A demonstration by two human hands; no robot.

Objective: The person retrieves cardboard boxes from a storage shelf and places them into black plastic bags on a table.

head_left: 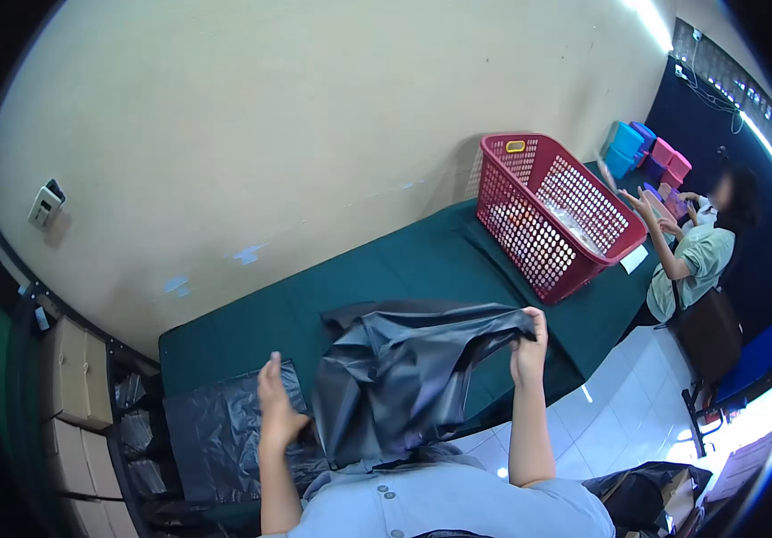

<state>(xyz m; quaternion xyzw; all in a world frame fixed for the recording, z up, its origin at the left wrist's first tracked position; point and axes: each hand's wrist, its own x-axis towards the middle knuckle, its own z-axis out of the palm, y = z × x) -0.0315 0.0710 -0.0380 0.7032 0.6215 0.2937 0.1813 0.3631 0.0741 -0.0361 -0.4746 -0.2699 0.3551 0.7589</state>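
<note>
A large black plastic bag (395,377) hangs crumpled in front of my body, above the green-covered table. My right hand (529,348) is closed on the upper right corner of the bag. To the left of the bag, my left hand (276,405) is raised with its fingers stretched up and thumb apart, holding nothing. Beneath and beyond my left hand, more black plastic bags (215,435) lie flat at the table's left end.
A red perforated basket (552,215) with clear packets stands on the green tablecloth (314,282). Stacked coloured boxes (641,148) are behind it. A person (699,251) sits at the table's far end. Cardboard boxes (81,372) line a shelf on the left.
</note>
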